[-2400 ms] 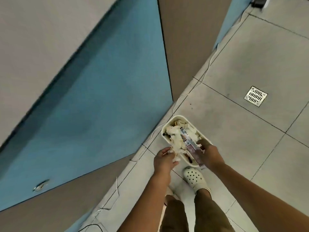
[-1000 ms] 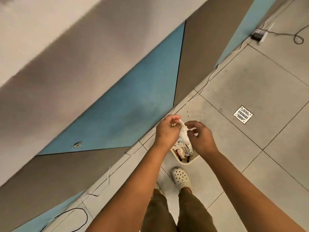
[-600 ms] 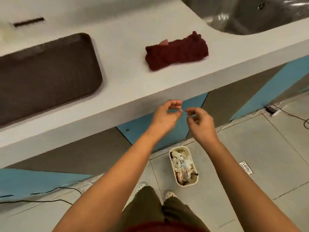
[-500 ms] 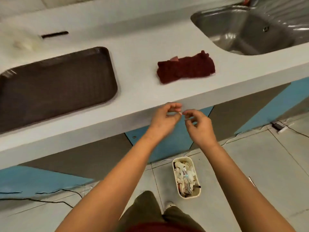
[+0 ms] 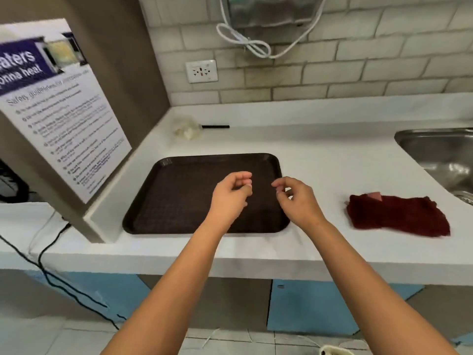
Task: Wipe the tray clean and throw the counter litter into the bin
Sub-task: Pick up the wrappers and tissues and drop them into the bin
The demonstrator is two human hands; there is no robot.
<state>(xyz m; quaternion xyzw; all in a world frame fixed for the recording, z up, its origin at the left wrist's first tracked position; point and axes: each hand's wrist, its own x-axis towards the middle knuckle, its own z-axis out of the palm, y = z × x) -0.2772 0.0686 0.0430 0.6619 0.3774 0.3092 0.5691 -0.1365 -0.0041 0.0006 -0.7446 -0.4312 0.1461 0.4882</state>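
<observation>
A dark brown tray [image 5: 179, 196] lies flat on the white counter [image 5: 320, 160], with nothing visible on it. Both my hands hover above its right half. My left hand [image 5: 230, 198] has loosely curled fingers and holds nothing. My right hand [image 5: 297, 201], over the tray's right rim, is also loosely curled and holds nothing. A dark red cloth [image 5: 396, 216] lies bunched on the counter to the right of the tray. A pale crumpled piece of litter [image 5: 186, 128] and a thin black stick [image 5: 215, 126] lie at the back. Only the bin's pale rim [image 5: 332, 351] shows on the floor.
A steel sink [image 5: 440, 160] is set into the counter at the right. A boxed column with a safety poster [image 5: 64, 119] stands left of the tray. A wall socket [image 5: 201, 71] and a looped white cable [image 5: 245, 42] hang above. Black cables [image 5: 51, 254] trail down the left.
My view has lifted from the floor bin up to the counter. Both hands dropped litter into the bin, then rose with nothing in them and now hover over the tray.
</observation>
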